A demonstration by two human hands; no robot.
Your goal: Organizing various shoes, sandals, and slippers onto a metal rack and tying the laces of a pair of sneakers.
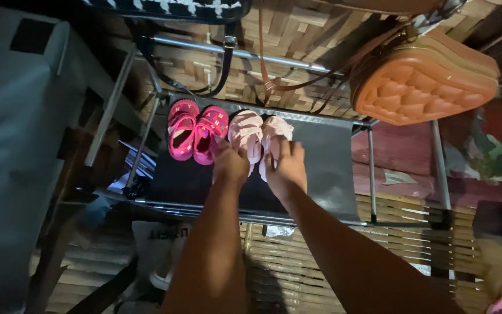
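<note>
On the dark shelf (pixel 326 168) of a metal shoe rack, a pair of magenta child's sandals (pixel 196 132) is sitting just left of a pair of pale pink child's sandals (pixel 260 136). The left hand (pixel 229 164) and right hand (pixel 286 168) are each resting on one pink sandal, fingers curling over its heel. An orange quilted bag (pixel 422 78) is hanging to the upper right of the shelf.

**Pale pink child's sandals on rack shelf**

Pair of small pale pink sandals (pixel 260 136) with strapped uppers, standing side by side and touching, toes pointing away from the wearer of the camera. Both sit upright on the dark fabric shelf, heel ends covered by fingers, just beside a second pair
</note>
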